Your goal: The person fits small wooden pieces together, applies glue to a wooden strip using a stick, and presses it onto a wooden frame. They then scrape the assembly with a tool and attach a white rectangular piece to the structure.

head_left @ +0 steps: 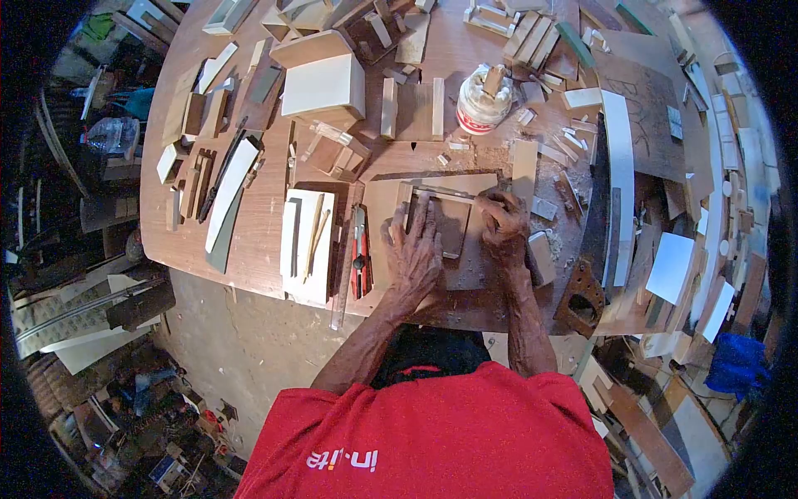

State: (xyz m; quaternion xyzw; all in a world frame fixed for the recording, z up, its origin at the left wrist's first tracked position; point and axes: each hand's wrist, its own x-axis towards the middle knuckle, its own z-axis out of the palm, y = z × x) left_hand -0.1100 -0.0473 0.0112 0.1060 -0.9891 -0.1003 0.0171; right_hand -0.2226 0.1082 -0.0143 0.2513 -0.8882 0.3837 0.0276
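My left hand (413, 249) lies palm down with its fingers stretched over the left part of a small wooden frame (453, 253). At the far edge of that frame runs a thin wooden strip (449, 195). My left fingertips touch the strip's left end, while my right hand (504, 220) pinches at its right end with curled fingers. Beneath the frame is a flat brown board (382, 193). Left of my left hand lies a red utility knife (359, 254), beside a clear ruler (342, 283).
A white tub (474, 127) with a wooden stick in it stands beyond my hands. A white-topped box (322, 87) sits at the far left. A handsaw (581, 301) lies at the right. Wood offcuts and shavings surround the work. A white board (309, 237) carries thin sticks.
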